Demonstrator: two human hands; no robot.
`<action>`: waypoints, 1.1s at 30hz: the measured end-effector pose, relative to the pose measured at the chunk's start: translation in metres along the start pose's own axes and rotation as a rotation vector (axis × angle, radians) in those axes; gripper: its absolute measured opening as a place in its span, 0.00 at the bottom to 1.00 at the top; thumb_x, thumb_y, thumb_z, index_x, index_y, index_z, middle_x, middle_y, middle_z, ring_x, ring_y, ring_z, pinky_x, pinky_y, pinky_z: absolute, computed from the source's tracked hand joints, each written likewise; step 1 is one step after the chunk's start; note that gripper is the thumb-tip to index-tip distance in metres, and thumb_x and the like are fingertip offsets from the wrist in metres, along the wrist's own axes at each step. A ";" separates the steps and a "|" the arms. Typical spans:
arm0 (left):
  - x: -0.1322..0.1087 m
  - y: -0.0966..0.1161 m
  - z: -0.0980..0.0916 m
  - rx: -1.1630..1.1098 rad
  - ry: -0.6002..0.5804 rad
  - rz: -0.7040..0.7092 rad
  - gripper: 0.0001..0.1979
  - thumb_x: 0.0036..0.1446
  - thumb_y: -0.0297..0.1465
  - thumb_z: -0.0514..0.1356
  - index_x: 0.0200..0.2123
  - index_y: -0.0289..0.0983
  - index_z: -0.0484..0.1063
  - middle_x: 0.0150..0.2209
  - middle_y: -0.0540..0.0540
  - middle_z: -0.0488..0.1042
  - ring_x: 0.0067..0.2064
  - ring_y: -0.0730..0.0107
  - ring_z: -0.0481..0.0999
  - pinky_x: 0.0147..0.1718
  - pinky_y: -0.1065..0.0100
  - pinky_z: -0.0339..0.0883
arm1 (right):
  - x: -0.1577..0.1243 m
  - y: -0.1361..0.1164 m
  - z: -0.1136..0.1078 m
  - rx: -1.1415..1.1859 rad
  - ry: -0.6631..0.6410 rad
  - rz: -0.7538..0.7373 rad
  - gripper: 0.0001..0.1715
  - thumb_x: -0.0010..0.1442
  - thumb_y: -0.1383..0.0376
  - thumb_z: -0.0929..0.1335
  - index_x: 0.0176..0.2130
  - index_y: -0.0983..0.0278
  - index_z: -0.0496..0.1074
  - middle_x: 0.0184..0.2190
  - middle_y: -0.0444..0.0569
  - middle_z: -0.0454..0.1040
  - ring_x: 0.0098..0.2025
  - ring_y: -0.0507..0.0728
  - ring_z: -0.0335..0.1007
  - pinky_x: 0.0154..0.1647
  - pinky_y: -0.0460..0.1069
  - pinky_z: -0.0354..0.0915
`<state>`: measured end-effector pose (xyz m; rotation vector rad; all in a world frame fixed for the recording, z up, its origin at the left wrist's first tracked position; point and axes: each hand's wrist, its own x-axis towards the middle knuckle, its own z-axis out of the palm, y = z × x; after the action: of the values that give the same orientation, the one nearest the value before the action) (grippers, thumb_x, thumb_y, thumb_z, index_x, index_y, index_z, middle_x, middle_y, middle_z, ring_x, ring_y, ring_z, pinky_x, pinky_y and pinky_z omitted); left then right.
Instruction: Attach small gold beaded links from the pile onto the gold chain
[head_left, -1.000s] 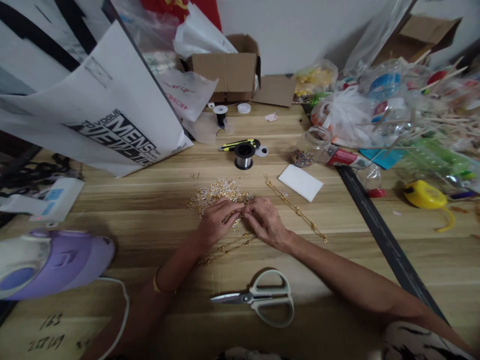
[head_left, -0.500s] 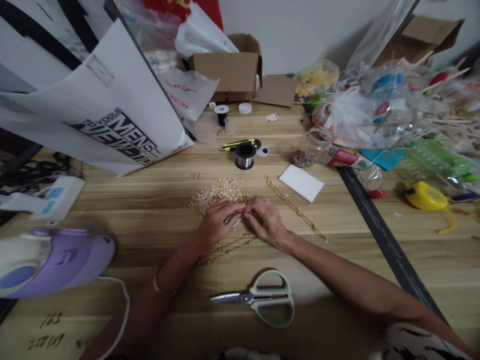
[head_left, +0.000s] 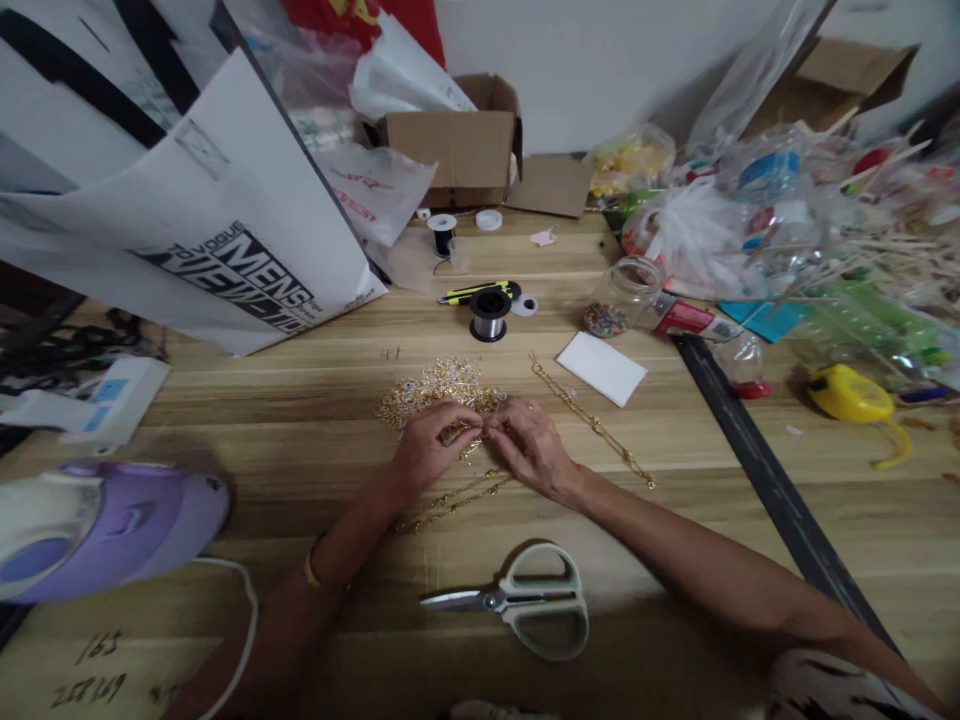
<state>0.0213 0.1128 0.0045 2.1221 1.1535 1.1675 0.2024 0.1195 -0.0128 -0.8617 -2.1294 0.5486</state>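
My left hand [head_left: 433,445] and my right hand [head_left: 531,445] meet fingertip to fingertip at the middle of the table. Both are closed in a pinch, and what lies between the fingers is too small to make out. Just behind my left hand spreads a pile of small gold and clear beads [head_left: 427,385]. A gold chain with beads [head_left: 457,497] lies below my hands, its right end close under my right palm. Another gold chain [head_left: 596,425] stretches diagonally to the right of my right hand.
Scissors [head_left: 525,598] lie near the front edge. Beyond my hands are a wire spool [head_left: 490,315], a utility knife [head_left: 465,292], a white pad [head_left: 601,368] and a bead jar [head_left: 626,290]. A purple-and-white appliance [head_left: 142,525] stands left; a yellow tape measure [head_left: 851,392] lies right.
My left fingers have shifted slightly and their pinch looks a little more opened out in the loop. My right hand stays nearly in place. The whole view has moved very slightly.
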 end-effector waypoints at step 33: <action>0.001 0.000 0.001 -0.342 -0.054 -0.346 0.06 0.47 0.26 0.63 0.32 0.34 0.73 0.30 0.45 0.77 0.34 0.70 0.76 0.37 0.69 0.70 | -0.002 0.004 0.002 0.176 -0.006 0.055 0.04 0.62 0.67 0.62 0.36 0.63 0.66 0.31 0.48 0.70 0.34 0.54 0.65 0.38 0.50 0.61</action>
<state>0.0220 0.1134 0.0041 1.6141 1.1467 1.0520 0.2036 0.1206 -0.0170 -0.8222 -2.0324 0.7552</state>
